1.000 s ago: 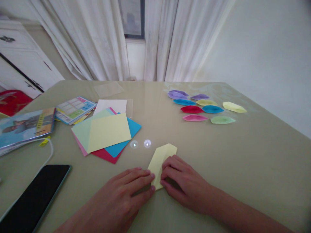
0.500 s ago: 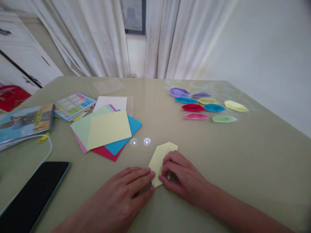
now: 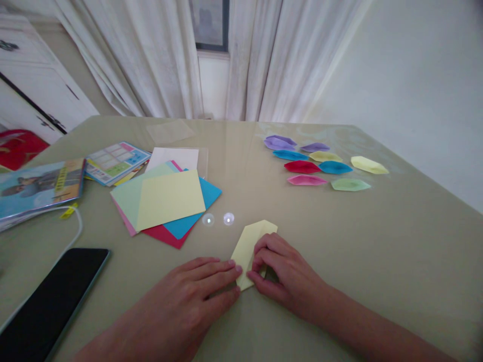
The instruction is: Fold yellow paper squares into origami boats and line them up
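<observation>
Nine folded boats lie done at 1 o'clock. Both hands press a half-folded yellow paper at centre: left hand flat, fingers extended; right hand curled, pinching its edge. Unfolded sheets wait at 10 o'clock.

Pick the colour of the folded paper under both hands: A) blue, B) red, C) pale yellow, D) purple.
C: the folded paper pressed on the table by the left hand and the right hand is pale yellow.
</observation>
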Action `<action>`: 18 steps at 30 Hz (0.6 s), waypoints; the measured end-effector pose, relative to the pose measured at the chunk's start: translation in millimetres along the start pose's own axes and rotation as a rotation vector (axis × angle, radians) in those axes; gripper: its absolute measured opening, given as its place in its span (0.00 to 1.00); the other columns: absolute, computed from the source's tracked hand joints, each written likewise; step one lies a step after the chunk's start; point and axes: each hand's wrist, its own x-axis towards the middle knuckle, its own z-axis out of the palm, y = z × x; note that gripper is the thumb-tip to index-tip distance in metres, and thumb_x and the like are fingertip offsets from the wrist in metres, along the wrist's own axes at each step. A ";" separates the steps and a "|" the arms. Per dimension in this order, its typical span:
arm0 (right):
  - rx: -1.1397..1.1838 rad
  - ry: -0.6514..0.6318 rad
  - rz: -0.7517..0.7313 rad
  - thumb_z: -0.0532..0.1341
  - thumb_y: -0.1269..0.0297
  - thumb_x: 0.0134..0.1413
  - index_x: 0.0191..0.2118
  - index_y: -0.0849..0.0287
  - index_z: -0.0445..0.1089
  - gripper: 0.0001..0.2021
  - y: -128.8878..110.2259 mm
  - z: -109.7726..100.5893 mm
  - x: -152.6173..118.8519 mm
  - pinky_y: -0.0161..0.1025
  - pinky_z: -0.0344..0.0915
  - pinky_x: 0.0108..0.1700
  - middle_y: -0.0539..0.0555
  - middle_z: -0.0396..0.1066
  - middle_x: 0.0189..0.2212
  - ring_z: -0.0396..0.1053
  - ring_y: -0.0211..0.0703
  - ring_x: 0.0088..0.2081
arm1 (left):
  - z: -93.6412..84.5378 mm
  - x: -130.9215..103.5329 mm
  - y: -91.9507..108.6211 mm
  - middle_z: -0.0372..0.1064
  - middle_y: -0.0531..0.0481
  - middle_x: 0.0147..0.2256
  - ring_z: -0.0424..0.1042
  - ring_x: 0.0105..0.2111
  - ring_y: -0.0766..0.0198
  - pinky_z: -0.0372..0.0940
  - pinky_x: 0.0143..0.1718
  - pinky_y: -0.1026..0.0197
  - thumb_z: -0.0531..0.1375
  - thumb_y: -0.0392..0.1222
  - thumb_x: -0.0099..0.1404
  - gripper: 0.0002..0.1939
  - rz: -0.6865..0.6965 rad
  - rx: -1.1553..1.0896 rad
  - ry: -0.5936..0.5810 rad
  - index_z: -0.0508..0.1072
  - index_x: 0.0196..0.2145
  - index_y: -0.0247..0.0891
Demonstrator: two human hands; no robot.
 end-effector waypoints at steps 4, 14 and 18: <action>-0.006 -0.009 0.005 0.68 0.72 0.63 0.35 0.59 0.72 0.06 -0.4 -2.1 -0.1 0.40 0.65 0.46 0.54 0.71 0.39 0.69 0.46 0.43 | -4.1 -1.6 -1.6 0.68 0.49 0.67 0.71 0.65 0.56 0.68 0.65 0.50 0.57 0.24 0.59 0.36 0.009 -0.031 -0.067 0.71 0.64 0.44; -0.032 -0.004 0.005 0.68 0.72 0.63 0.35 0.59 0.72 0.06 -2.2 -0.8 1.8 0.40 0.66 0.45 0.54 0.71 0.38 0.68 0.46 0.42 | 1.1 -6.7 -7.8 0.65 0.57 0.69 0.70 0.66 0.60 0.66 0.67 0.53 0.54 0.21 0.58 0.42 -0.062 -0.163 -0.058 0.71 0.65 0.52; -0.037 -0.020 0.014 0.68 0.71 0.63 0.35 0.58 0.72 0.05 -2.2 -2.0 2.0 0.40 0.66 0.45 0.54 0.71 0.39 0.68 0.46 0.43 | 0.7 -6.5 -8.4 0.69 0.57 0.67 0.72 0.64 0.62 0.68 0.66 0.55 0.53 0.20 0.57 0.42 -0.107 -0.219 -0.027 0.72 0.64 0.51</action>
